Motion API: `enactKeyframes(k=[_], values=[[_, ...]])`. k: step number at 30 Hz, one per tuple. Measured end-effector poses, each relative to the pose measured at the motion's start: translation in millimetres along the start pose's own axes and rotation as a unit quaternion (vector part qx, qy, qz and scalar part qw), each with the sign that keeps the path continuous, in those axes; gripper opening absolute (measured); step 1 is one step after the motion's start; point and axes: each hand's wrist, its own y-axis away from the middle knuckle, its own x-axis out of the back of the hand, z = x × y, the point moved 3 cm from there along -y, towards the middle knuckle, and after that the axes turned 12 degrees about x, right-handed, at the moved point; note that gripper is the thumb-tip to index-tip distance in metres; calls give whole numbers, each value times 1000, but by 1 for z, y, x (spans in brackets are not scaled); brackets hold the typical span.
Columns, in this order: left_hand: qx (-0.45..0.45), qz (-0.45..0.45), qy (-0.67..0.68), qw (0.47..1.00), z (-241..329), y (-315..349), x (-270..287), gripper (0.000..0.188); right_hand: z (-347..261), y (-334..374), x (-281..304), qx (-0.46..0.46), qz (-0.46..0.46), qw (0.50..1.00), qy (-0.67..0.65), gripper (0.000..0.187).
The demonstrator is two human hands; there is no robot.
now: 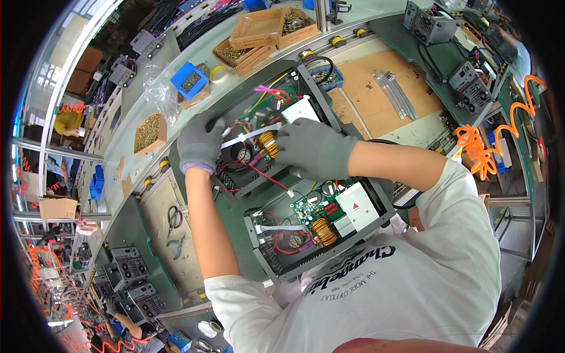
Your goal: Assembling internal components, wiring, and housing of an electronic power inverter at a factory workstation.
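Observation:
An open dark metal case (327,106) lies tilted on the bench. Inside are a green circuit board, a copper-wound coil (268,145), a white block (299,110) and a round fan. My left hand (201,143), in a grey glove, is curled at the case's left end, its thumb by the end of a white ribbon cable (250,136). Bent over the board beside the coil is my gloved right hand (315,150); its fingertips are close to the ribbon's other end. What either hand grips is hidden. A second open case (288,272) with similar parts sits nearer my body.
Scissors (175,216) and blue-handled pliers (175,249) lie left of the cases. Beyond are a blue screw bin (189,80) and cardboard trays (150,134) of small parts. Metal strips (394,95) lie on cardboard at right. An orange coiled hose (474,153) hangs farther right.

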Motion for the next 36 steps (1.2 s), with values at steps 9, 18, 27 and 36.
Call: enactKeyframes(k=[9, 18, 27, 36], values=[[29, 63, -13, 998, 24, 26, 9, 27, 78, 51, 36, -187, 213, 959, 24, 21], [1, 98, 3, 995, 28, 44, 9, 23, 97, 18, 24, -113, 237, 962, 79, 17], [-149, 167, -104, 969, 50, 34, 1, 24, 103, -2, 15, -175, 161, 970, 42, 18], [-117, -29, 28, 992, 108, 8, -38, 23, 96, -1, 0, -115, 237, 959, 101, 12]])
